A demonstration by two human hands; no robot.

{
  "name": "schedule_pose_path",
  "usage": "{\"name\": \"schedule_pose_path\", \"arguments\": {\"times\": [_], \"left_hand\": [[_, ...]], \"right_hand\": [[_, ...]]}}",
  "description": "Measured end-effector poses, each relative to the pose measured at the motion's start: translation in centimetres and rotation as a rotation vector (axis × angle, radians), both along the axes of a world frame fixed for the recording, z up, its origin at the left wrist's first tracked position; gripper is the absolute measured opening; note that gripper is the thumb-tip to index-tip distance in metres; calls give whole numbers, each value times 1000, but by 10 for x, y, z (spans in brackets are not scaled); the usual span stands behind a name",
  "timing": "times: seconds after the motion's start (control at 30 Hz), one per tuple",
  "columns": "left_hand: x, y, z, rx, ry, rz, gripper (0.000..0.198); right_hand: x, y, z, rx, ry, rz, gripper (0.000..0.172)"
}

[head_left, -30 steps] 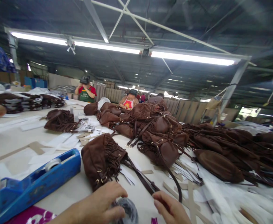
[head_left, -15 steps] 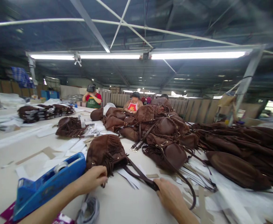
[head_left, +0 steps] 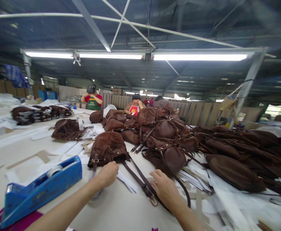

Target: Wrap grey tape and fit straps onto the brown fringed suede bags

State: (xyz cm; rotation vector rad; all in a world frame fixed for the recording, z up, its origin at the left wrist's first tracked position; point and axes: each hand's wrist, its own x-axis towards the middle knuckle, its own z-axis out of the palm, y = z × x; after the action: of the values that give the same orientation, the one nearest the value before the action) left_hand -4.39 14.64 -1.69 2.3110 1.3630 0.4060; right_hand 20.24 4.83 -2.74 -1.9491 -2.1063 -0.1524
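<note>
A brown fringed bag (head_left: 108,146) lies in front of me, its dark strap (head_left: 140,181) running across the table toward me and ending near a metal buckle (head_left: 153,201). My left hand (head_left: 108,174) is closed just in front of the bag's near edge. Its fingers are curled, and what they hold, if anything, is hidden. Over the strap is my right hand (head_left: 165,189), palm down with fingers loosely stretched and a little apart. Part of the strap passes beneath it, and I cannot tell how firmly the two touch.
A blue tape dispenser (head_left: 43,189) stands at left on purple material. More brown bags (head_left: 164,128) are heaped beyond, with flat brown pieces (head_left: 236,173) at right. White papers (head_left: 127,183) lie about. Co-workers sit across the table, one in a red apron (head_left: 134,111).
My left hand has moved right, along the bag's front. My right hand's fingers have loosened from the strap, and its buckle now shows. The view has shifted slightly.
</note>
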Motion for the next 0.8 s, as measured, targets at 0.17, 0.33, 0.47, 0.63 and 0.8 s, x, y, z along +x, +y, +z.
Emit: {"name": "schedule_pose_path", "arguments": {"times": [0.17,0.33,0.47,0.63,0.8], "left_hand": [[55,-45,-20,-316,-298,-22,19],[81,-60,-39,-753,-899,232,5],[87,-42,-44,-1130,-1140,259,7],[86,-45,-43,-1075,-1287,380,11],[86,-56,-39,-1136,-1260,435,13]], "right_hand": [[-32,13,-11,-84,-5,6,16],[-49,10,0,-121,32,-85,25],[-57,-3,14,-95,110,-120,31],[-7,-55,22,42,285,-13,15],[128,-119,36,18,221,-543,29]]}}
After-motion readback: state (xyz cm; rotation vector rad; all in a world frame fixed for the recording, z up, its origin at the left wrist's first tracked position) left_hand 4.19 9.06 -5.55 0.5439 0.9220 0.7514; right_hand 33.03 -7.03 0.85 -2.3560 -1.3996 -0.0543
